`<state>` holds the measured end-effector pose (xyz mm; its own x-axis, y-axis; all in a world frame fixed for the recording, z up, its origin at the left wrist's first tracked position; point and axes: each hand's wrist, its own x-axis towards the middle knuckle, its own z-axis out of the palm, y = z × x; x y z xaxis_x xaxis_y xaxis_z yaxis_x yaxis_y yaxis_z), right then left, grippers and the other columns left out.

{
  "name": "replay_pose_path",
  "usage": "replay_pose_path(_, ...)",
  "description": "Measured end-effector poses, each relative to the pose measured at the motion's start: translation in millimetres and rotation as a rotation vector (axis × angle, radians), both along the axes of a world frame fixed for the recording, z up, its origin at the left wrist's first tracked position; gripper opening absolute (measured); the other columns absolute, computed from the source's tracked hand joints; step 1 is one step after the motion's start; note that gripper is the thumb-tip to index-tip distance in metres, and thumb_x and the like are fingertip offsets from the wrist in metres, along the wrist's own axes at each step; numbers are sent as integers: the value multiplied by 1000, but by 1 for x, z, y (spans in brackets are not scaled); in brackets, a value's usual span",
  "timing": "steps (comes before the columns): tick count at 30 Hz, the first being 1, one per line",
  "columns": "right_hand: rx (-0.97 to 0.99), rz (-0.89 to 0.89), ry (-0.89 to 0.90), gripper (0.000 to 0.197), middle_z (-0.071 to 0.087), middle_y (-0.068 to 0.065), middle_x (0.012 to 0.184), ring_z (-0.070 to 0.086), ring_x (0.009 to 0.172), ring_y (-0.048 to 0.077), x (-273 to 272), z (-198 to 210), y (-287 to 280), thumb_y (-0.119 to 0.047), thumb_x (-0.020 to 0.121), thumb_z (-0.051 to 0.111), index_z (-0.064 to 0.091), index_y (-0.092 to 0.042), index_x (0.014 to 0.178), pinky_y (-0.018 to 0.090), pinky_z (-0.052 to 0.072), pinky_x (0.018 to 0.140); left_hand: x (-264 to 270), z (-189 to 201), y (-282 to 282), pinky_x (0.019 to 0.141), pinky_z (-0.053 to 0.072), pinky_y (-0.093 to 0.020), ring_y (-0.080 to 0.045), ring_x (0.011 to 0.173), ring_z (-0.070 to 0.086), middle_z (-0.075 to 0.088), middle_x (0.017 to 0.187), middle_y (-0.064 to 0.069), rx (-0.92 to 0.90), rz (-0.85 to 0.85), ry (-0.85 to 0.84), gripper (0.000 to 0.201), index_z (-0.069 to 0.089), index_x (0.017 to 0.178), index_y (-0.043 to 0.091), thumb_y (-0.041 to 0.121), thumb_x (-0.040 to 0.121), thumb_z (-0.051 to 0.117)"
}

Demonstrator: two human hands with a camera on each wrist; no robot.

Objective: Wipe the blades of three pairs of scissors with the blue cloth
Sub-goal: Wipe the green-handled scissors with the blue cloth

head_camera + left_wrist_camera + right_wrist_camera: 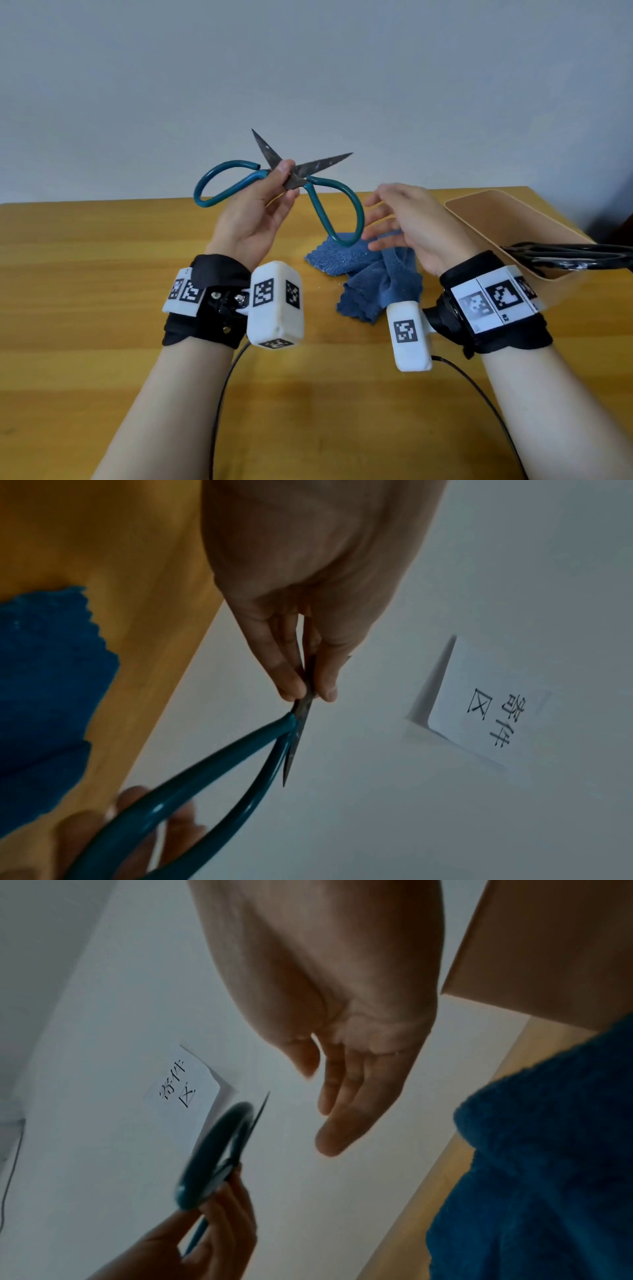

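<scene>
My left hand [274, 192] holds up teal-handled scissors [322, 209], pinching them at the pivot between thumb and fingers [291, 680]. Their rusty blades [322, 161] are spread apart and point up and away. One teal loop hangs down toward the crumpled blue cloth [373, 274], which lies on the wooden table [102, 274]. My right hand [404, 219] hovers over the cloth just right of the scissors, fingers [335, 1139] straight and spread, holding nothing. The teal scissors [219, 1150] also show blurred in the right wrist view, with the cloth [548, 1164] below.
A tan tray [486, 219] stands at the right of the table, with black-handled scissors [565, 255] lying in its near end. A white paper sign [479, 704] with black characters hangs on the grey wall behind. Cables run along the near table.
</scene>
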<state>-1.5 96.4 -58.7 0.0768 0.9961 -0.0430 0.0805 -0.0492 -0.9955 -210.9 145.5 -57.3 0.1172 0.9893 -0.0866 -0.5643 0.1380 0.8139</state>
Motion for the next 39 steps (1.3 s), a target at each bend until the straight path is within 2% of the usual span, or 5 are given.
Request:
replay_pose_path(8,-86,250,-551,6,73,10,84,61,62,16,-2,-27,6,-14,91,68,73,-11,93,23,45,45,-12,2,2,67,54,-12,-4,78,70,75,96,1,8,37,-15,18,72,109,8,17,94,69)
replay_pose_path(17,-147,504,-979,19,62,-10,85,60,80,6,-5,-31,4,-21,74,83,75,-31,89,25,47,70,-9,4,0,66,54,-11,-6,82,67,74,97,0,6,23,1,18,73,108,8,17,93,69)
replay_pose_path(24,42,214,-761,10,63,-7,79,57,68,7,3,-21,8,-10,89,63,68,-17,84,9,40,51,-11,2,2,64,55,-11,-8,82,67,75,94,0,-8,36,6,16,74,106,8,17,93,69)
replay_pose_path(29,156,43,-630,15,69,12,89,67,77,29,5,-7,2,-9,96,46,59,-13,89,38,59,64,-12,2,3,65,55,-11,-7,82,68,75,94,0,-15,47,-5,16,74,105,8,17,93,69)
replay_pose_path(39,9,79,-927,32,55,-4,107,50,103,14,5,-14,4,-23,72,87,74,-22,101,30,39,80,-9,1,2,63,55,-12,-9,81,66,75,94,-2,-31,46,4,19,74,106,6,17,91,71)
